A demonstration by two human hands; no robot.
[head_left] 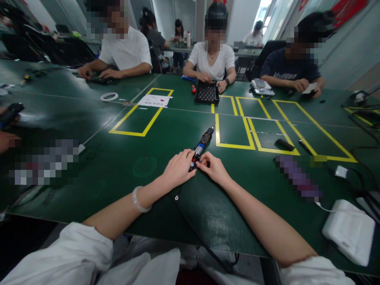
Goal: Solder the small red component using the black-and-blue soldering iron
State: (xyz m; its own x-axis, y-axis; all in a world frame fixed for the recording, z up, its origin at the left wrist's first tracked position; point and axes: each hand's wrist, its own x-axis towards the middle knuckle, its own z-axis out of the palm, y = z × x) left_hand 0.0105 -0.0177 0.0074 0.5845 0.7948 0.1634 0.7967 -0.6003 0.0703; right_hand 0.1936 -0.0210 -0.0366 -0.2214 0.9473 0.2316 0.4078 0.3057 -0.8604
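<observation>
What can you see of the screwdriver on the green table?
The screwdriver is slim, mostly black and silver, with a blue band and red parts near its base, seemingly plastic and metal. It lies slantwise on the green table, thin tip pointing away from the person. The left hand grips its near end; the right hand touches it there.

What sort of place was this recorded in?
Probably a shared workshop or training room: a large green table marked with yellow outlines, what looks like an electric screwdriver in use on it, and other people seated across, handling items of their own.
</observation>
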